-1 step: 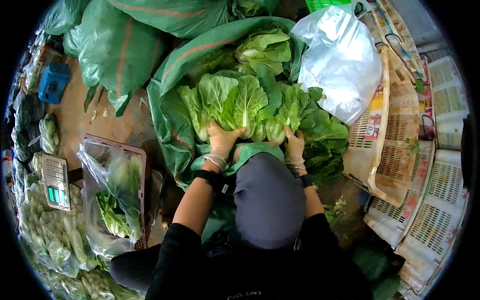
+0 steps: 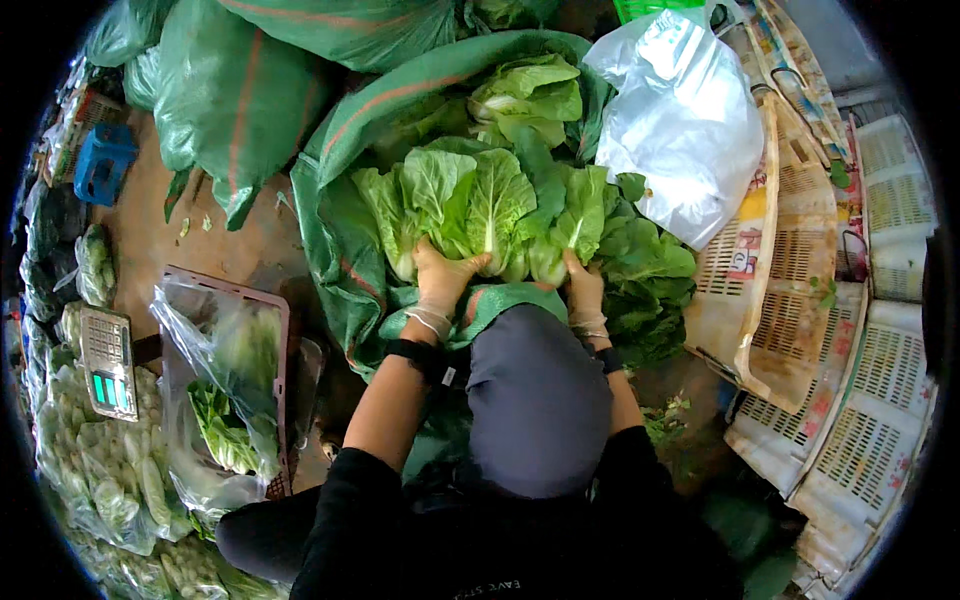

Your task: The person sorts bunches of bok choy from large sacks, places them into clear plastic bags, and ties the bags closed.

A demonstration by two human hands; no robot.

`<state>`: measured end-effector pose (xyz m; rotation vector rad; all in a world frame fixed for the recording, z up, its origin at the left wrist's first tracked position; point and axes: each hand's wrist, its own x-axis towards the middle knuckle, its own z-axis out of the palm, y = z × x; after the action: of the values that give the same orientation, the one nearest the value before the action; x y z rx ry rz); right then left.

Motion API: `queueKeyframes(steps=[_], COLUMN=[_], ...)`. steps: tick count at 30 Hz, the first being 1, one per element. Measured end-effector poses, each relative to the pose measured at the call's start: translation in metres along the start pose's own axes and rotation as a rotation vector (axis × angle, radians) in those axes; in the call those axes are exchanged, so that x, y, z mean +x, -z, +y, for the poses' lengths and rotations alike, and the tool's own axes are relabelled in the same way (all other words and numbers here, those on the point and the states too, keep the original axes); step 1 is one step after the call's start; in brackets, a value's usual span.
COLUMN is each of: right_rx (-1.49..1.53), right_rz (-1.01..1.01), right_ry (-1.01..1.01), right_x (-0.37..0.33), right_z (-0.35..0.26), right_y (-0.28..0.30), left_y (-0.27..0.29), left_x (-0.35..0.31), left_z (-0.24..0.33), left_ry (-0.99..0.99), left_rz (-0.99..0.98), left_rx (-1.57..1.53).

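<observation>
Leafy greens (image 2: 480,205) lay bunched at 12 o'clock, inside an opened green sack (image 2: 340,240). The left hand (image 2: 440,275) gripped the pale stalk bases on the left of the bunch; the right hand (image 2: 583,290) was closed on the stalks at its right. A white plastic bag (image 2: 685,130) sat at 2 o'clock. A weighing scale (image 2: 108,362) stood at 9 o'clock, beside a bag-lined crate (image 2: 283,310).
</observation>
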<state>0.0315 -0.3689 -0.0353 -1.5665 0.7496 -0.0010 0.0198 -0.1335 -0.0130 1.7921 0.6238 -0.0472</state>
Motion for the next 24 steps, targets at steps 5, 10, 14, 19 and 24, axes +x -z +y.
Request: queueKeyframes(steps=[5, 10, 14, 19, 24], right_rx=[-0.408, 0.022, 0.500, 0.495, 0.210], right_rz=[-0.270, -0.333, -0.600, -0.609, -0.388], right_ry=[0.265, 0.100, -0.385, -0.424, -0.072], right_x=[-0.007, -0.011, -0.037, -0.048, -0.042], right_z=[-0.008, -0.008, -0.063, -0.085, -0.052], right_y=[-0.016, -0.025, -0.027, -0.035, -0.033], left_y=[0.014, 0.000, 0.025, 0.030, 0.007], left_x=[0.000, 0.021, 0.004, 0.026, 0.014], left_z=[0.013, 0.015, 0.068, 0.023, 0.050], left_ry=[0.081, 0.314, 0.302, 0.348, 0.381], left_rz=[-0.150, -0.174, -0.255, -0.509, -0.233], left_rx=[-0.073, -0.046, -0.060, -0.341, -0.035])
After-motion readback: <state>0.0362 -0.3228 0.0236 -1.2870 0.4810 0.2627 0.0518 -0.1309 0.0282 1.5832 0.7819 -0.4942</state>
